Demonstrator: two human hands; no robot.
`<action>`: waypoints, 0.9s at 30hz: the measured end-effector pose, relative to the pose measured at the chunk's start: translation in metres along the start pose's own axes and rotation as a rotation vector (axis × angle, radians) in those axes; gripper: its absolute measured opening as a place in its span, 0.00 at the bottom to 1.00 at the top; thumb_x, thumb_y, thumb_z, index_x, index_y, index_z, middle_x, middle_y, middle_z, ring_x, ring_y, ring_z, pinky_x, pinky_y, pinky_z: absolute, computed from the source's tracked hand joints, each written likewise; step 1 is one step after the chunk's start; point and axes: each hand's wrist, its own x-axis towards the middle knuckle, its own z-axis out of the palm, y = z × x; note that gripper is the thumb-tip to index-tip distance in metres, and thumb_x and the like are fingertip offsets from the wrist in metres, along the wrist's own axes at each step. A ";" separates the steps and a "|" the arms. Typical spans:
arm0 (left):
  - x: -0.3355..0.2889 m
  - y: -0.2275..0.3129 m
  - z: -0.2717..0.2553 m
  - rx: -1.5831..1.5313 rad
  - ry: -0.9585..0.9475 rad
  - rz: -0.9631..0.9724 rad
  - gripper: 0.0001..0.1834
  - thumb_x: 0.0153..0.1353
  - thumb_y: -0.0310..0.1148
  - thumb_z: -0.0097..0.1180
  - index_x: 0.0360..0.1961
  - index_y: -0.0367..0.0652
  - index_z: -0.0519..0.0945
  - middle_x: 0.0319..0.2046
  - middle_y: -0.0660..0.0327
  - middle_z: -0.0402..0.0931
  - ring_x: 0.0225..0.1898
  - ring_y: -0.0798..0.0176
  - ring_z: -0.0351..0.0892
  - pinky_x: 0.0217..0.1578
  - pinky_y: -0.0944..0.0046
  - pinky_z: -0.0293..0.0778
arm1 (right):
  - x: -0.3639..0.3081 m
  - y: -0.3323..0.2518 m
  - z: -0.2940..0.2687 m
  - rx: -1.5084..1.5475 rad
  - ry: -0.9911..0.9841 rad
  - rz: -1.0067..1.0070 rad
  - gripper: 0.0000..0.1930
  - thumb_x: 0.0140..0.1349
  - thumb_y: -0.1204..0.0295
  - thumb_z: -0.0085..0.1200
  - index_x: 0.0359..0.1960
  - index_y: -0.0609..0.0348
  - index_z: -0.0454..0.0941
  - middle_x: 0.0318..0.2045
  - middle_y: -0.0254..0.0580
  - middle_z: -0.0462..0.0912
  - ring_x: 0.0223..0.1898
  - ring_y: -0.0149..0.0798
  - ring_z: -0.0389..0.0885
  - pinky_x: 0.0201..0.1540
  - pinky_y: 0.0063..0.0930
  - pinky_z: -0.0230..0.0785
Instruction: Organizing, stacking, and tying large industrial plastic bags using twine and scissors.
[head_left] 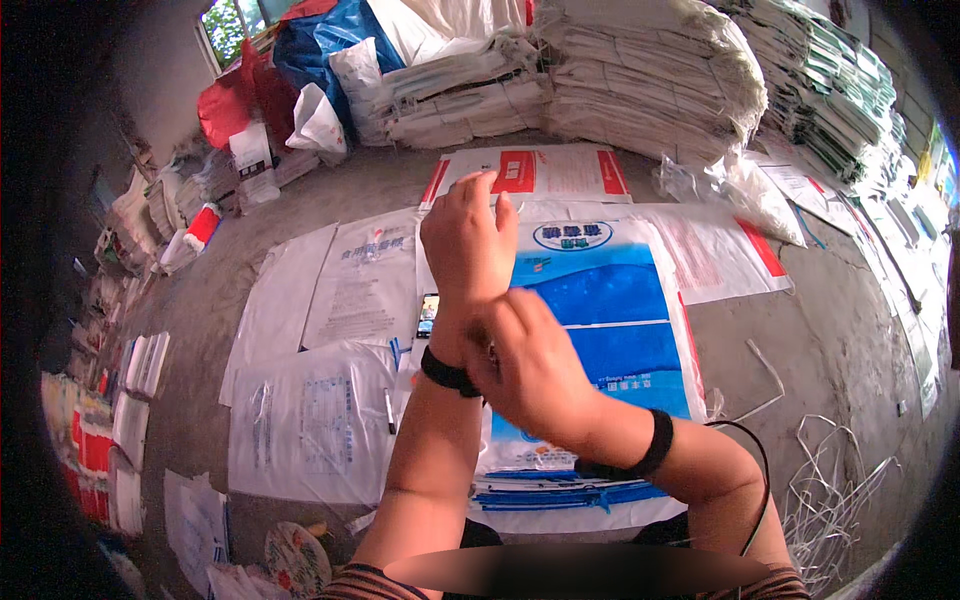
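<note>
My left hand (466,237) is raised over the flat sacks, its back in sight, fingers stretched out and thumb apart, holding nothing. Across my left wrist lies my right hand (535,375), fingers curled beside a black wristband (448,374). The right fingertips are dark and blurred, so what they hold is hidden. A second black band (656,445) circles my right wrist. Beneath my hands lies a blue and white printed sack (615,285), with blue-edged layers (570,492) at its near end. A phone (428,313) shows left of my left wrist, and a pen (389,410) lies nearer.
White printed sacks (310,425) spread across the floor on the left, and a red and white sack (590,172) lies beyond. Tall bundles of sacks (650,75) stand at the back. Tangled white straps (830,490) lie at the right, near a crumpled clear bag (750,195).
</note>
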 end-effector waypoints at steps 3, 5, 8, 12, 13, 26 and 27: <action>0.000 -0.009 -0.001 0.010 0.000 -0.010 0.14 0.58 0.32 0.58 0.45 0.41 0.78 0.45 0.54 0.81 0.44 0.48 0.80 0.45 0.51 0.75 | 0.007 0.005 -0.002 -0.066 0.028 -0.096 0.12 0.52 0.73 0.57 0.38 0.61 0.72 0.36 0.50 0.73 0.37 0.55 0.73 0.38 0.45 0.67; 0.000 -0.009 0.002 -0.041 0.025 -0.009 0.15 0.57 0.31 0.58 0.46 0.40 0.79 0.44 0.54 0.81 0.44 0.48 0.81 0.45 0.51 0.75 | 0.020 0.017 -0.015 -0.224 0.108 -0.026 0.17 0.52 0.71 0.57 0.45 0.58 0.74 0.39 0.47 0.75 0.39 0.52 0.74 0.42 0.45 0.65; 0.001 -0.008 -0.003 -0.083 0.080 0.058 0.15 0.57 0.31 0.58 0.45 0.40 0.79 0.44 0.54 0.81 0.43 0.48 0.81 0.46 0.50 0.75 | 0.024 0.019 -0.027 -0.301 0.107 -0.023 0.26 0.52 0.72 0.56 0.57 0.49 0.74 0.40 0.44 0.75 0.40 0.49 0.74 0.43 0.44 0.64; 0.002 -0.007 -0.003 -0.017 0.072 0.051 0.16 0.57 0.31 0.59 0.47 0.40 0.78 0.45 0.53 0.81 0.44 0.48 0.81 0.47 0.50 0.74 | 0.015 0.015 -0.023 -0.349 -0.017 -0.012 0.26 0.51 0.73 0.56 0.55 0.48 0.75 0.38 0.40 0.75 0.40 0.47 0.74 0.43 0.42 0.64; 0.002 -0.009 -0.004 -0.015 0.072 0.052 0.16 0.57 0.31 0.59 0.47 0.40 0.78 0.45 0.53 0.81 0.44 0.48 0.81 0.47 0.50 0.74 | 0.015 0.012 -0.024 -0.343 -0.025 -0.047 0.25 0.50 0.73 0.56 0.54 0.47 0.76 0.37 0.38 0.75 0.40 0.46 0.74 0.42 0.41 0.64; 0.006 -0.007 -0.015 -0.022 0.023 0.005 0.16 0.58 0.31 0.59 0.48 0.40 0.78 0.46 0.52 0.81 0.47 0.48 0.80 0.50 0.51 0.74 | 0.020 0.020 -0.024 -0.300 0.103 -0.098 0.24 0.50 0.74 0.56 0.53 0.48 0.79 0.36 0.37 0.77 0.40 0.43 0.75 0.45 0.41 0.64; 0.007 -0.007 -0.016 -0.041 0.053 0.033 0.16 0.57 0.30 0.59 0.47 0.38 0.77 0.45 0.52 0.81 0.46 0.49 0.81 0.49 0.51 0.74 | 0.020 0.019 -0.024 -0.299 0.103 -0.085 0.24 0.51 0.74 0.57 0.53 0.48 0.79 0.36 0.37 0.77 0.40 0.43 0.75 0.45 0.41 0.64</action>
